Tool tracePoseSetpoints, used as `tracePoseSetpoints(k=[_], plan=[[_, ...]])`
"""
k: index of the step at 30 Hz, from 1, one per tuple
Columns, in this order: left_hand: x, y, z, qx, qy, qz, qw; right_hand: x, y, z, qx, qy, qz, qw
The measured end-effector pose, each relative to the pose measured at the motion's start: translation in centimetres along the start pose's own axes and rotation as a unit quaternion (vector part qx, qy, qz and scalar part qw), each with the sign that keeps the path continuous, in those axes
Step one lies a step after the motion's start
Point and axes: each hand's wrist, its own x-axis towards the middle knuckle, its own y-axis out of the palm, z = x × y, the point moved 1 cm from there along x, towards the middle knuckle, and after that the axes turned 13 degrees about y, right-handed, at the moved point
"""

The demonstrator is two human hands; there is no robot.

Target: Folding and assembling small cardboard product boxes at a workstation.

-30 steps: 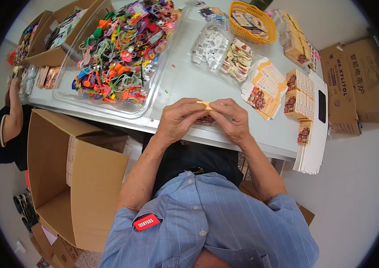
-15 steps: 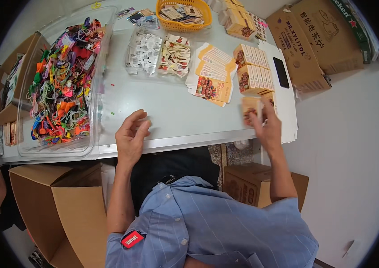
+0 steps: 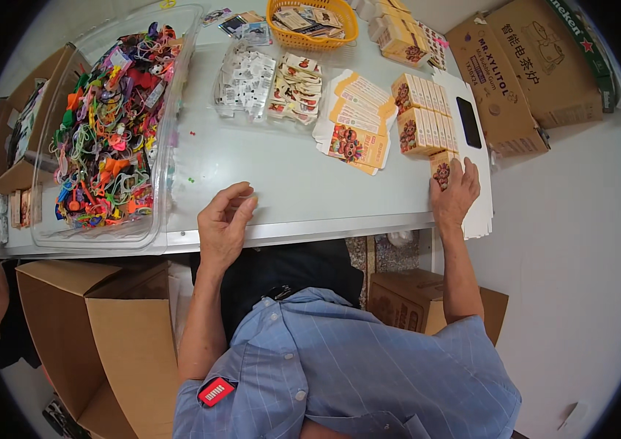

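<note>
At the table's right front corner, my right hand [image 3: 457, 192] has its thumb and fingers around a small orange-and-cream carton [image 3: 440, 170]. That carton stands at the near end of several matching cartons [image 3: 424, 130] lined up in rows; the hand hides part of it. My left hand [image 3: 226, 225] hovers over the front edge, fingers loosely curled and apart from the thumb, holding nothing. Flat printed carton blanks [image 3: 358, 139] lie fanned out beyond and between the hands, left of the carton rows.
A clear bin [image 3: 155, 227] of colourful trinkets fills the table's left side. Farther back are white packets [image 3: 246, 80], cream sachets [image 3: 297, 88] and a yellow basket [image 3: 313, 39] of cards. A black phone [image 3: 468, 122] lies right of the cartons. An open cardboard box [image 3: 131, 351] stands below.
My right hand has moved right and set the carton it carried against the near end of the rows. The left hand has shifted only slightly; the whole view has moved a little.
</note>
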Motion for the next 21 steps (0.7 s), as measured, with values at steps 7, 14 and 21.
tracePoseSetpoints(k=[7, 14, 21], plan=[[-0.2, 0.0, -0.4, 0.020, 0.008, 0.005, 1.000, 1.3, -2.5, 9.1, 0.308, -0.146, 0.084, 0.936], [-0.1, 0.2, 0.2, 0.011, 0.026, 0.005, 1.000, 4.0, 0.2, 13.8, 0.240, -0.205, 0.192, 0.929], [-0.2, 0.0, -0.1, 0.011, 0.022, 0.005, 1.000, 5.0, 0.8, 14.1, 0.259, -0.186, 0.216, 0.923]])
